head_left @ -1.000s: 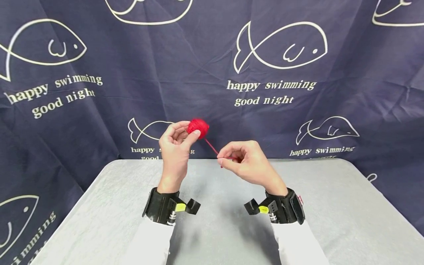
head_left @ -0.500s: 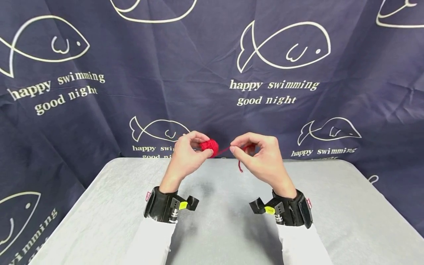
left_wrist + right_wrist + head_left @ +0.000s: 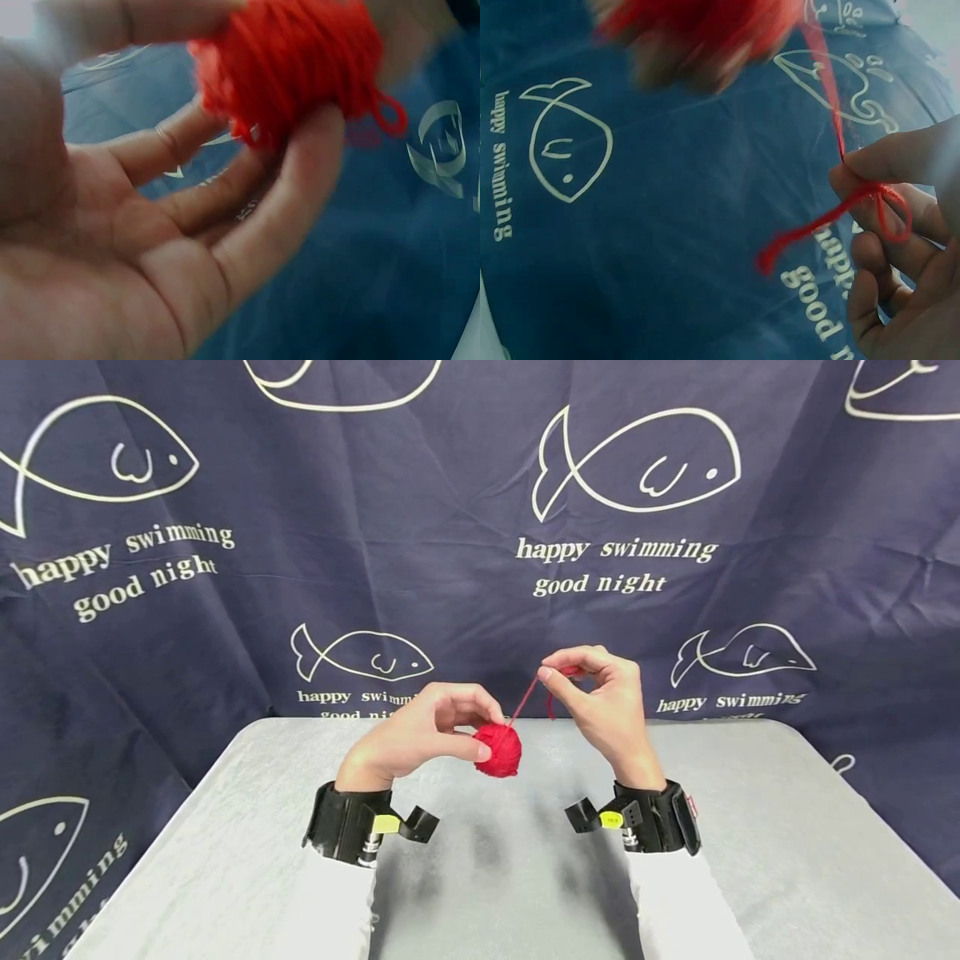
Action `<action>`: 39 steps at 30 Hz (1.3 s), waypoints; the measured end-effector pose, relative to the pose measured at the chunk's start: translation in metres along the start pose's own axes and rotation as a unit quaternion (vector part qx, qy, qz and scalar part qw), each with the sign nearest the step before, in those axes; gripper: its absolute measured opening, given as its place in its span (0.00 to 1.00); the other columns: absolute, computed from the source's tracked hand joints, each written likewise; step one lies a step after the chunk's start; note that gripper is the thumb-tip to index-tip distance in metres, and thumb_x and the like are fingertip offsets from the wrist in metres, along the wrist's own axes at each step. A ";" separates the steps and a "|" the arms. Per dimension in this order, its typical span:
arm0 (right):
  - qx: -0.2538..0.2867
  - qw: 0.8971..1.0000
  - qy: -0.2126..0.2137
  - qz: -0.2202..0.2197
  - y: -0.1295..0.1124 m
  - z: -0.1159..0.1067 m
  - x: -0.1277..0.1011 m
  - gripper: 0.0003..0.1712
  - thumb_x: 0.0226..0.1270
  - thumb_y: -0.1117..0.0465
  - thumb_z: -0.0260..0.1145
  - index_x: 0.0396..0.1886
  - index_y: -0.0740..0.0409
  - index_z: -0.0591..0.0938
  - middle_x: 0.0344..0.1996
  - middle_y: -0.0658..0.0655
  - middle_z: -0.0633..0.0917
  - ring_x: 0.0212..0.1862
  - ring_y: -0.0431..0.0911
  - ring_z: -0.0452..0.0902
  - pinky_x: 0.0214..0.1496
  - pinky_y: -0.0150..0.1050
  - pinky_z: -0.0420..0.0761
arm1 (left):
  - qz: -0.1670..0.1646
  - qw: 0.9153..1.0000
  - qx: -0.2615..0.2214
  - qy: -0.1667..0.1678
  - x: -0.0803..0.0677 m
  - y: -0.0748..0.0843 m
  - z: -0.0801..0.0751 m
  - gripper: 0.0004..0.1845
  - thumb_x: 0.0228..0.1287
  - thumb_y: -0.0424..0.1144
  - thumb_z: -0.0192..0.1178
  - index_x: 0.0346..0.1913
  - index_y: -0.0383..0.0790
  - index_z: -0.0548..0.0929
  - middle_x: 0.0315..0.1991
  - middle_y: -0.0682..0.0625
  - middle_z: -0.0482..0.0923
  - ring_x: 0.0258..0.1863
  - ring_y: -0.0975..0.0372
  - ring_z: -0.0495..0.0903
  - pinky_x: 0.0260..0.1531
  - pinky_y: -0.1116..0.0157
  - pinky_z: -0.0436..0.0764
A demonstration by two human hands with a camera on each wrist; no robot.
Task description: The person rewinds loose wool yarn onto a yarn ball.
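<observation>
A ball of red yarn is pinched between the thumb and fingers of my left hand, above the table. Seen from the left wrist, the ball has wound strands and a small loop sticking out at its side. From it a taut strand runs up to my right hand, which pinches it between thumb and forefinger. The right wrist view shows a loose tail and a small loop of yarn hanging at those fingers; the ball there is blurred.
Below the hands lies a light grey table. Behind it hangs a dark blue cloth with white fish outlines and lettering. Each wrist wears a black strap with a camera mount.
My left hand has swung right and down with the yarn ball, its wrist bending over. My right hand has moved up and to the right, still pinching the strand.
</observation>
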State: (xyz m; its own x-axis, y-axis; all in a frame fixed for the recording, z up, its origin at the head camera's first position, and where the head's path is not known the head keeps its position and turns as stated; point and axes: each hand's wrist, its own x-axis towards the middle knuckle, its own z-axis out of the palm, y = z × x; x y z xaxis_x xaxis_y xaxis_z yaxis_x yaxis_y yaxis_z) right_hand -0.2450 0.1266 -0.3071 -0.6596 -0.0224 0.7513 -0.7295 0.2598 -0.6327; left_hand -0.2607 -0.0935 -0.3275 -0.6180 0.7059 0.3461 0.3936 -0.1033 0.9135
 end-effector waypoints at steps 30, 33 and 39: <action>0.032 0.987 -0.151 -0.035 -0.026 0.003 -0.005 0.07 0.49 0.78 0.67 0.26 0.66 0.83 0.23 0.57 0.83 0.27 0.45 0.76 0.32 0.34 0.77 | 0.052 0.928 0.146 0.340 0.012 0.021 0.018 0.13 0.48 0.20 0.64 0.40 0.23 0.78 0.36 0.34 0.79 0.36 0.49 0.79 0.35 0.60 0.81; 0.037 0.992 -0.116 -0.040 -0.024 0.001 -0.003 0.06 0.49 0.78 0.67 0.26 0.67 0.82 0.23 0.60 0.83 0.28 0.45 0.77 0.32 0.33 0.77 | 0.028 0.948 0.163 0.272 0.011 0.020 0.017 0.12 0.48 0.21 0.64 0.39 0.25 0.78 0.35 0.35 0.79 0.34 0.48 0.79 0.35 0.56 0.81; 0.077 0.992 -0.091 -0.031 -0.020 -0.001 -0.002 0.05 0.51 0.80 0.66 0.28 0.72 0.81 0.24 0.65 0.82 0.27 0.46 0.77 0.31 0.34 0.77 | 0.017 0.983 0.134 0.121 0.011 0.003 0.012 0.13 0.49 0.22 0.64 0.39 0.32 0.79 0.35 0.43 0.79 0.34 0.53 0.80 0.37 0.57 0.82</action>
State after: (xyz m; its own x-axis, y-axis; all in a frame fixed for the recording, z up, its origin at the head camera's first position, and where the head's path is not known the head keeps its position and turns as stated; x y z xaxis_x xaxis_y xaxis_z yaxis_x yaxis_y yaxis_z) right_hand -0.2292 0.1224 -0.2956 -0.6240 -0.2122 0.7520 -0.7795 0.1024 -0.6180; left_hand -0.2584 -0.0778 -0.3240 -0.7324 0.5143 0.4462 0.5624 0.0876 0.8222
